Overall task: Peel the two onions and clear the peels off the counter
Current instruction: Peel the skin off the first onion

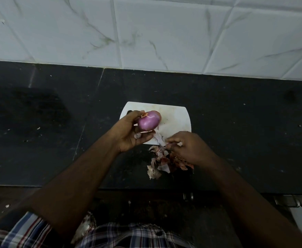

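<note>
My left hand (128,133) curls its grip round the purple onion (149,120), held above the near-left part of a white cutting board (175,119). My right hand (186,147), just right of that grip, pinches a scrap of peel (179,144) over the peel pile (164,161) on the black worktop (48,122). Beyond the board I see a white marbled tile wall (146,33).
</note>
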`<state>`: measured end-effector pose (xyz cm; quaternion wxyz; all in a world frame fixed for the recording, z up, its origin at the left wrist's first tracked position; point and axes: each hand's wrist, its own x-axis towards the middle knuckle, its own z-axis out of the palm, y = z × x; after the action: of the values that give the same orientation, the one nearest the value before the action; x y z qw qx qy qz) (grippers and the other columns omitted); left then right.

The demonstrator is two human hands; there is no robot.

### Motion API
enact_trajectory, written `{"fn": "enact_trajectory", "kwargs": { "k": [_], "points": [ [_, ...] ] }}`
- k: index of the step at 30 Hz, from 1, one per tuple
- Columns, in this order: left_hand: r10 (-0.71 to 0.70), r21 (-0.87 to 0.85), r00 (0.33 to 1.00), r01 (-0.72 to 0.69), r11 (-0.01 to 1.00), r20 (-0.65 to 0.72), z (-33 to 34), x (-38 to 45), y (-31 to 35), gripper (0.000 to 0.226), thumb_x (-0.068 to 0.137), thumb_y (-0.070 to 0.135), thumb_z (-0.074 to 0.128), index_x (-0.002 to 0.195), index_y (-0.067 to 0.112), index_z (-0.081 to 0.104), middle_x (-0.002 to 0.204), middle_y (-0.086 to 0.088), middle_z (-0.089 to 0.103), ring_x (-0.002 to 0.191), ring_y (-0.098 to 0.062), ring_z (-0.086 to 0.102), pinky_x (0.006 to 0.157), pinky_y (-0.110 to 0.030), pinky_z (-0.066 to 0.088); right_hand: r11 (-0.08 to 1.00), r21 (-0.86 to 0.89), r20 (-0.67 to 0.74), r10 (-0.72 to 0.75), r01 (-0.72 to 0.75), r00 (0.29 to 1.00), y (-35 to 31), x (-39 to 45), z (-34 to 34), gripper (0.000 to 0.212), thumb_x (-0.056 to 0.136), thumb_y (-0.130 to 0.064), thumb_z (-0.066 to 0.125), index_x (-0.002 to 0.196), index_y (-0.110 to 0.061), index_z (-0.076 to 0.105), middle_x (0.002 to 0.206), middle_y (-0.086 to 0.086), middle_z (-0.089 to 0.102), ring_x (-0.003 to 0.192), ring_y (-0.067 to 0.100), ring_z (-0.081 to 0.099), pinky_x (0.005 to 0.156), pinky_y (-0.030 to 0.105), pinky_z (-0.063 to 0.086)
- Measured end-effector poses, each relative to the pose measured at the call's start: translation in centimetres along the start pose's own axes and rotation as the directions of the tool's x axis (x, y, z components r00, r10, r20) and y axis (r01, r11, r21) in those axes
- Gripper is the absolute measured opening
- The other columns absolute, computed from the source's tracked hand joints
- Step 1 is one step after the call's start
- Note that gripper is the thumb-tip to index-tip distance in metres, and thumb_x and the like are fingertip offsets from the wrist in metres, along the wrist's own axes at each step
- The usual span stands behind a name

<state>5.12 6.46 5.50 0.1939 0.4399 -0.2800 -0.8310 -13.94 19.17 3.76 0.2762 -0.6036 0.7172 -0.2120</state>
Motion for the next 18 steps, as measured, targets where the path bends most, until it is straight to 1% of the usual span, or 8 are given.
{"fn": "enact_trajectory", "kwargs": {
  "k": [2,4,5,7,10,13,15,18],
  "points": [
    [0.006,0.067,1.0,-0.005,0.998,-0.017,0.0,0.2,-0.4,0.04,0.094,0.034,0.068,0.123,0.008,0.062,0.094,-0.018,0.075,0.074,-0.028,0.074,0.078,-0.039,0.063,0.995,0.098,-0.128,0.023,-0.01,0.992,-1.0,0.0,-0.3,0.043,0.082,-0.041,0.078,0.12,-0.022,0.071,0.115,-0.009,0.066,0.102,0.005,0.061,0.082,0.024,0.048],
    [0.015,0.131,1.0,-0.011,0.991,-0.026,0.1,0.2,-0.7,0.04,0.092,0.036,0.071,0.121,0.01,0.065,0.097,-0.016,0.076,0.081,-0.028,0.074,0.08,-0.039,0.062,0.982,0.172,-0.299,-0.018,0.073,0.954,-2.4,0.3,-0.4,0.051,0.076,-0.041,0.083,0.122,-0.024,0.068,0.118,-0.011,0.062,0.103,0.002,0.058,0.078,0.023,0.051],
    [0.022,0.161,1.0,-0.018,0.987,-0.023,0.1,0.3,-0.9,0.04,0.091,0.037,0.072,0.12,0.011,0.066,0.099,-0.015,0.075,0.081,-0.026,0.073,0.084,-0.04,0.06,0.979,0.172,-0.332,-0.05,0.113,0.942,-3.1,0.6,-0.3,0.055,0.074,-0.04,0.085,0.124,-0.026,0.065,0.12,-0.012,0.059,0.105,0.002,0.056,0.078,0.023,0.051],
    [0.031,0.214,1.0,-0.03,0.976,-0.003,0.3,0.2,-1.4,0.031,0.093,0.038,0.07,0.114,0.014,0.069,0.1,-0.012,0.075,0.08,-0.021,0.073,0.089,-0.042,0.058,0.983,0.131,-0.317,-0.085,0.132,0.945,-4.3,1.0,0.1,0.063,0.071,-0.038,0.088,0.126,-0.027,0.06,0.123,-0.012,0.053,0.108,0.001,0.052,0.082,0.016,0.047],
    [0.077,0.315,0.997,-0.074,0.946,0.001,0.6,-0.1,-1.7,0.021,0.094,0.037,0.068,0.106,0.02,0.071,0.096,-0.009,0.076,0.088,-0.021,0.07,0.093,-0.046,0.052,0.99,0.102,-0.337,-0.058,0.097,0.94,-4.8,1.2,0.5,0.057,0.067,-0.034,0.089,0.116,-0.027,0.06,0.116,-0.01,0.053,0.102,0.001,0.049,0.08,0.01,0.042],
    [0.137,0.428,0.99,-0.139,0.893,0.037,0.4,-0.3,-1.3,0.049,0.083,0.043,0.074,0.117,0.008,0.071,0.103,-0.012,0.075,0.1,-0.028,0.065,0.093,-0.052,0.048,0.988,0.107,-0.361,-0.064,0.109,0.93,-4.4,1.2,0.7,0.05,0.063,-0.03,0.092,0.101,-0.024,0.061,0.108,-0.008,0.055,0.096,0.001,0.051,0.079,0.017,0.047],
    [0.155,0.479,0.986,-0.166,0.862,0.063,0.1,-0.3,-1.2,0.05,0.084,0.044,0.073,0.117,0.007,0.073,0.11,-0.016,0.074,0.104,-0.033,0.064,0.098,-0.053,0.049,0.989,0.103,-0.336,-0.061,0.101,0.94,-4.1,1.3,0.6,0.047,0.061,-0.029,0.093,0.095,-0.022,0.061,0.105,-0.005,0.053,0.095,0.004,0.053,0.076,0.015,0.046],
    [0.13,0.488,0.987,-0.157,0.859,0.09,0.0,-0.2,-1.4,0.039,0.093,0.04,0.071,0.116,0.008,0.073,0.102,-0.02,0.074,0.09,-0.035,0.068,0.083,-0.049,0.053,0.987,0.12,-0.309,-0.062,0.104,0.949,-3.7,1.3,0.5,0.043,0.06,-0.026,0.093,0.088,-0.023,0.061,0.101,-0.003,0.051,0.09,0.002,0.053,0.07,0.008,0.041]
  ]
}}
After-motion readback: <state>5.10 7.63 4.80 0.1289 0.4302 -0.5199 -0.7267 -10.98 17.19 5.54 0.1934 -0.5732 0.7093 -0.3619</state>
